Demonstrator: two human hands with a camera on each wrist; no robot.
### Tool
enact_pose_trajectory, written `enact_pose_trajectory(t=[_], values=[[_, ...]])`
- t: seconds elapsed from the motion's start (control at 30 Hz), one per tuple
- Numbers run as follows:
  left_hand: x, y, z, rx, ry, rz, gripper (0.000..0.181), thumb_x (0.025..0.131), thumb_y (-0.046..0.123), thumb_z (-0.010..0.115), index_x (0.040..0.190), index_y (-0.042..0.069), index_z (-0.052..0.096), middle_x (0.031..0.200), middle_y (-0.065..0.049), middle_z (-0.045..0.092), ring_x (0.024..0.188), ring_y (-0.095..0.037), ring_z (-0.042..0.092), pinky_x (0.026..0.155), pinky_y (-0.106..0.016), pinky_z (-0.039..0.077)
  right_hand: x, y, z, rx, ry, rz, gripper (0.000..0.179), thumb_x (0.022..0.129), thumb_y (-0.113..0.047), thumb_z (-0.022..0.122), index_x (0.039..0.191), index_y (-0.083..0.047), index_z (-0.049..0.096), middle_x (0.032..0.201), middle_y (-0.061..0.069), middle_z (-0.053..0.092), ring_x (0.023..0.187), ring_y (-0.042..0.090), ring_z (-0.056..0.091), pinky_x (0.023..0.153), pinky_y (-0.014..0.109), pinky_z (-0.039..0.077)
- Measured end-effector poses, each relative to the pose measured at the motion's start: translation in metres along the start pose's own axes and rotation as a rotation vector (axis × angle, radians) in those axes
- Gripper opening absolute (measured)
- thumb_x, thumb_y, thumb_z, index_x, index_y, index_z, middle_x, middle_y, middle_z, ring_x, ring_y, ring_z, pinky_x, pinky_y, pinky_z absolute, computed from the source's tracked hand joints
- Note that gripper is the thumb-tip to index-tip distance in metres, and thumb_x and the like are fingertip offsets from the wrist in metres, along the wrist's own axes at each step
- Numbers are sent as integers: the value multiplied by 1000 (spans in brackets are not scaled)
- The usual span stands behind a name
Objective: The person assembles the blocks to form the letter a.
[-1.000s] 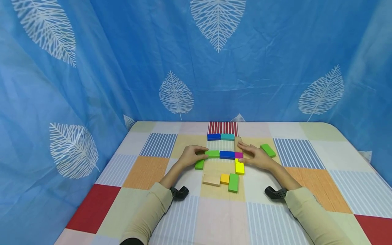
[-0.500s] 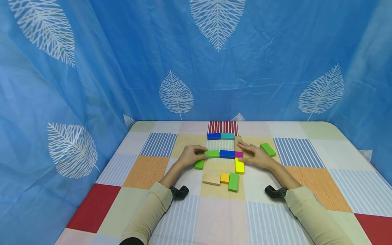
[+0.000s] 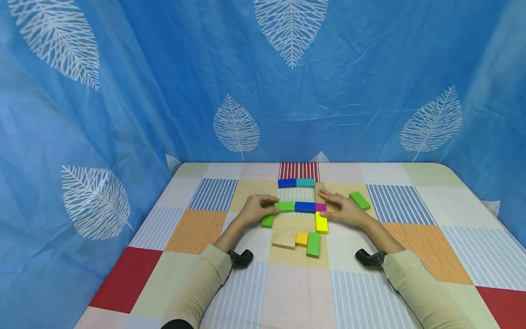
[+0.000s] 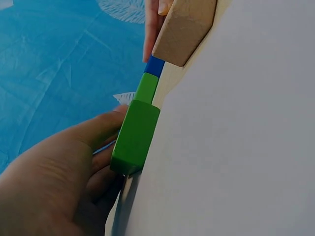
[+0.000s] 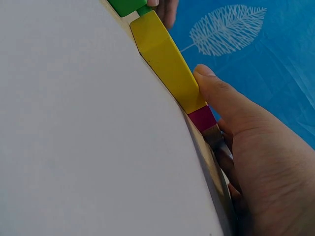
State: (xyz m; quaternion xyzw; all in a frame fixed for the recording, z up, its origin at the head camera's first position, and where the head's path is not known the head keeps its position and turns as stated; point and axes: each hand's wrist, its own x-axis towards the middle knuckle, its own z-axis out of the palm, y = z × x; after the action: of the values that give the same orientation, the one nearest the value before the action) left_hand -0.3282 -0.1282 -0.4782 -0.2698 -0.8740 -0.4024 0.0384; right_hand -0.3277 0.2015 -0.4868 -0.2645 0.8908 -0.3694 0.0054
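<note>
A row of flat blocks runs between the two hands: a green block point(image 3: 285, 207), a blue block point(image 3: 305, 207) and a small magenta block point(image 3: 320, 208). At the row's left end my left hand point(image 3: 255, 208) pinches the green block between thumb and index finger. Another green block point(image 3: 267, 221) lies below that hand, angled toward me. My right hand point(image 3: 345, 211) has its fingers spread. Its thumb touches the upper end of a yellow block point(image 3: 322, 225), and its fingertips touch a plain wooden block point(image 3: 319, 192). Curtain and hand hide some finger contacts in both wrist views.
A dark blue block point(image 3: 286, 183) and a teal block point(image 3: 305, 183) lie end to end at the back. Nearer me sit a wooden block point(image 3: 283, 241), an orange block point(image 3: 302, 239) and an upright-oriented green block point(image 3: 313, 245). A loose green block point(image 3: 359, 200) lies right.
</note>
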Motion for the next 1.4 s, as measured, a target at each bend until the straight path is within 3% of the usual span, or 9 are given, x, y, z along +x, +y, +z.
enact_pose_trajectory(t=[0.17, 0.3, 0.37, 0.5, 0.6, 0.7, 1.4], values=[[-7, -5, -10, -115, -24, -54, 48, 80, 31, 72, 121, 7, 62, 114, -2, 64, 106, -14, 58, 89, -24, 46, 0, 0, 1, -2, 2, -6, 73, 79, -42, 71, 141, -17, 40, 146, 5, 32, 133, 45, 20, 105, 62, 13], [-19, -7, -21, -192, -87, -82, 51, 80, 26, 73, 125, 6, 58, 120, -4, 61, 112, -16, 55, 94, -27, 44, 1, 1, 0, -3, 2, -7, 74, 79, -43, 70, 141, -18, 40, 146, 5, 32, 132, 45, 19, 105, 62, 13], [-24, -6, -26, -190, -120, -72, 53, 79, 21, 74, 126, 4, 56, 123, -7, 59, 116, -19, 52, 97, -30, 41, 1, 1, 0, -1, 1, -9, 74, 79, -43, 70, 141, -17, 40, 147, 5, 31, 132, 45, 19, 104, 63, 13], [-35, 11, -38, -119, -170, -38, 56, 77, 15, 76, 126, -1, 55, 126, -12, 56, 120, -25, 48, 101, -35, 37, 0, 3, 0, -1, 1, -10, 73, 79, -42, 70, 141, -17, 40, 147, 5, 31, 132, 46, 19, 104, 63, 12], [-40, 25, -46, -86, -204, -34, 57, 75, 13, 77, 126, -3, 54, 127, -15, 55, 121, -29, 47, 102, -39, 36, 0, 3, 0, -2, -1, -4, 74, 79, -43, 70, 141, -18, 40, 147, 5, 31, 132, 47, 19, 103, 65, 12], [-42, 29, -49, -74, -232, -47, 58, 76, 12, 77, 126, -3, 53, 128, -16, 54, 122, -29, 46, 103, -39, 35, 0, 3, 1, 0, -5, 0, 74, 79, -44, 70, 142, -18, 39, 147, 5, 30, 131, 48, 19, 102, 66, 12], [-43, 30, -52, -97, -263, -62, 58, 74, 13, 78, 126, 0, 55, 132, -16, 50, 124, -28, 43, 104, -40, 33, 0, -4, -1, 15, -10, -18, 74, 79, -40, 71, 141, -14, 40, 147, 8, 30, 132, 46, 18, 106, 60, 12]])
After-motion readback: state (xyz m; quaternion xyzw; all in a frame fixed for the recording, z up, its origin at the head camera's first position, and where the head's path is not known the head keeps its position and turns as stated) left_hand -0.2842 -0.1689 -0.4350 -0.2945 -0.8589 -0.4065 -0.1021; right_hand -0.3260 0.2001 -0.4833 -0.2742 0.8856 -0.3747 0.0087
